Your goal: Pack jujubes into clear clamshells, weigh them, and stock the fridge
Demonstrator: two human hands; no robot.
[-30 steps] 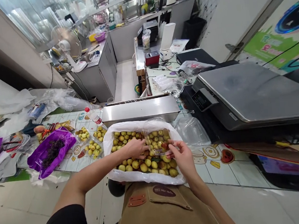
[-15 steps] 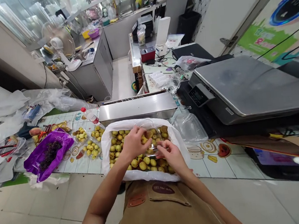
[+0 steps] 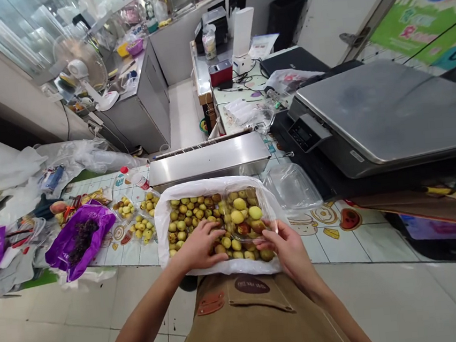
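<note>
A box lined with white plastic (image 3: 162, 220) stands before me, holding many round yellow-green and brown fruits, which look like jujubes (image 3: 189, 209). Over its right half sits a clear plastic container (image 3: 270, 210) with several of the fruits inside. My right hand (image 3: 287, 246) grips the container's near right corner, thumb and fingers pinched on the rim. Palm down, my left hand (image 3: 202, 243) lies on the loose fruits left of the container, its fingers spread. Whether a fruit is under that palm is hidden.
Filled clear packs of fruit (image 3: 142, 227) and a purple bag of dark grapes (image 3: 79, 239) lie to the left. Behind the box stands a long metal case (image 3: 211, 159). Stacked clear containers (image 3: 292, 186) and a large scale (image 3: 391, 107) are at the right.
My left hand has moved from over the container down onto the loose fruits at its left. The container has shifted right with my right hand, and fruits now show clearly inside it.
</note>
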